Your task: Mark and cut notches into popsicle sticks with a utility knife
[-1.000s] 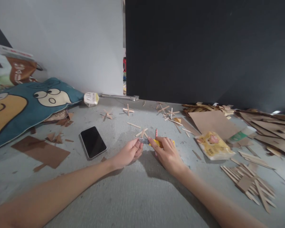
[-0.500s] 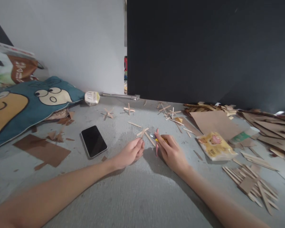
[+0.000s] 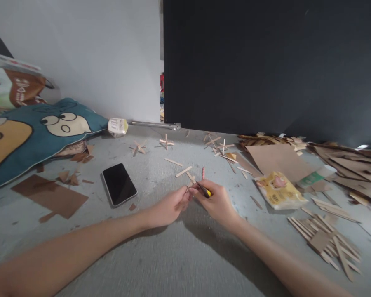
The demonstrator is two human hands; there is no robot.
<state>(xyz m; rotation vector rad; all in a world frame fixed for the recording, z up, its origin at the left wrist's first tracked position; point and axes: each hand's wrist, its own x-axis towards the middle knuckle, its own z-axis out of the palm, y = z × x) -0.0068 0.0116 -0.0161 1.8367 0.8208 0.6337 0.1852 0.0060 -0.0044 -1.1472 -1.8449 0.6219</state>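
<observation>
The step in hand looks like trimming a small wooden piece with a knife. Near the middle of the desk (image 3: 136, 260), the left hand (image 3: 169, 207) pinches the small piece (image 3: 187, 189), mostly hidden by its fingertips, while the right hand (image 3: 219, 204) has its grip closed around the yellow-handled knife (image 3: 208, 193); whether the blade touches the piece cannot be told. From there, a loose stick (image 3: 183, 171) lies at twelve o'clock, a striped straw (image 3: 203, 172) at one and a phone (image 3: 119, 185) at nine. The next move probably calls for a firm left pinch and short, controlled blade strokes clear of the fingers.
</observation>
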